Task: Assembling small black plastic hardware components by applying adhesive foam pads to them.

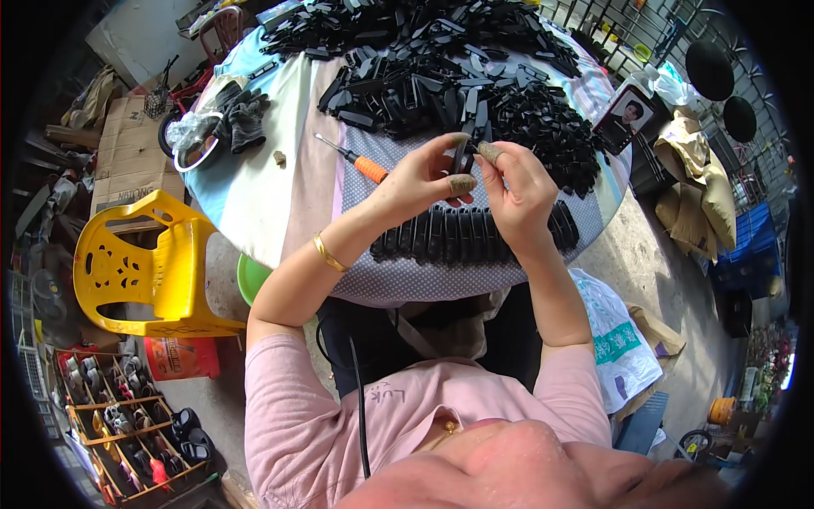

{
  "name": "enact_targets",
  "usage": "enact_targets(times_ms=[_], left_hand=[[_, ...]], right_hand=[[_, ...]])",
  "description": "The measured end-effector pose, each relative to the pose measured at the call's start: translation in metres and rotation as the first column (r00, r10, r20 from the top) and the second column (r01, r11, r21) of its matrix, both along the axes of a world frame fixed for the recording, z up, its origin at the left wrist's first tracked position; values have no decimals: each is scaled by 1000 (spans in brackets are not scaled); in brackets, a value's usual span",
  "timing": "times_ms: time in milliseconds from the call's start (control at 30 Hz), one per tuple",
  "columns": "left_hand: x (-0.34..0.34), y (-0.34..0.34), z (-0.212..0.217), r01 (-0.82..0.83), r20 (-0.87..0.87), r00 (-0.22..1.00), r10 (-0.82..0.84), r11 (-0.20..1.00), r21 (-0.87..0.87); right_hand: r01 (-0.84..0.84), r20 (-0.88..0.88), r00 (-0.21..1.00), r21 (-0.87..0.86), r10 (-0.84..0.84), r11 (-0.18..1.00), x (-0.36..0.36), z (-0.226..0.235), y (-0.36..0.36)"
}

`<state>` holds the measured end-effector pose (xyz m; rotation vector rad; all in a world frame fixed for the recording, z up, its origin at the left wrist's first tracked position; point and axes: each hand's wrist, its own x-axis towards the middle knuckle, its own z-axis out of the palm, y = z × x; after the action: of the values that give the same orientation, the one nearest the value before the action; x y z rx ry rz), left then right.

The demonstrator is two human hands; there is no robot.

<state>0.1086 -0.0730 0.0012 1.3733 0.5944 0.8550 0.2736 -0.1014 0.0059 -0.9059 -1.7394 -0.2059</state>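
Note:
My left hand is closed around a slim black plastic part, held upright over the table. Fingers of my right hand pinch at the top of that part; whether they hold a separate small piece is hidden. Tan wraps cover some of my fingertips. Just below my hands, a neat row of black plastic parts stands side by side along the near table edge. An orange-handled screwdriver lies beside my left wrist. Beyond my hands spreads a large heap of loose black plastic parts.
The round table wears a striped and dotted cloth. Dark gloves and a white-rimmed container sit at its left. A phone stands at the right edge. A yellow chair is left; a plastic bag lies right.

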Motion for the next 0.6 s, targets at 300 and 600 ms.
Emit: enact_targets(times_ms=[300, 600], left_hand=[[-4, -6, -6, -111, -61, 991, 122, 981, 159], [-11, -5, 2, -60, -32, 997, 67, 980, 189]], right_hand=[[28, 164, 986, 0, -27, 1000, -6, 2, -4], [45, 195, 980, -21, -40, 999, -9, -5, -14]])
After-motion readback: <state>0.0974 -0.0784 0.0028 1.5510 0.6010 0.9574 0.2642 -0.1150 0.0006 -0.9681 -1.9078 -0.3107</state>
